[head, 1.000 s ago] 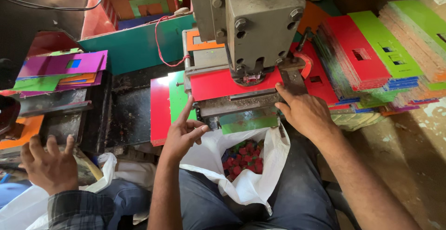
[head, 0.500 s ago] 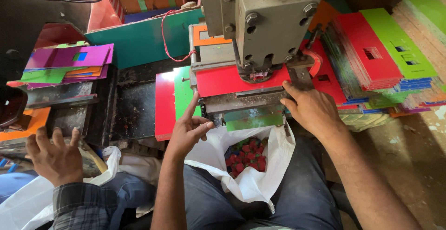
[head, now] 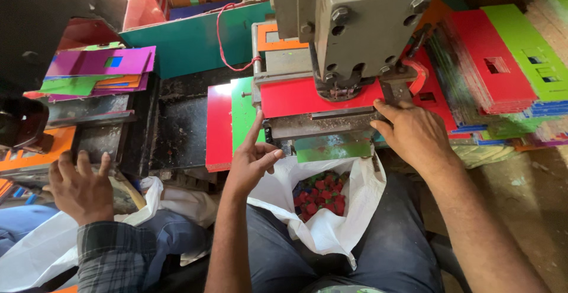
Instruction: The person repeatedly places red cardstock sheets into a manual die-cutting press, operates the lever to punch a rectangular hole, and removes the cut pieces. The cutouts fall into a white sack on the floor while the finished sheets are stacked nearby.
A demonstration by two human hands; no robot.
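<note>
Steadying a red sheet (head: 307,96) under the grey press head (head: 370,27), the person has both hands at the machine's front edge. The left hand (head: 251,160) sits below and left of the sheet, its grip loose and apart: index finger stretched up to touch the sheet's lower left corner, thumb out to the side, clamped on nothing. The right hand (head: 414,133) lies at the sheet's lower right, fingers curled together and pressing on the metal guide bar (head: 322,124); whether it pinches the sheet itself I cannot tell.

The worst risk, as I judge it, is to the fingers. The right fingertips rest just beside the die (head: 346,86), so a stroke of the head with them that close could catch them. The left index finger only props the corner; a light push there could skew the sheet, and the punched hole would land off its mark.

Below both grips, between the knees, a white bag (head: 349,222) gapes with red and blue scraps (head: 319,195) inside. If it sags or slides off the lap, scraps would miss it.

Far left of the left grip, another person's hand (head: 80,189) rests by a neighbouring stack (head: 97,68), well apart.
</note>
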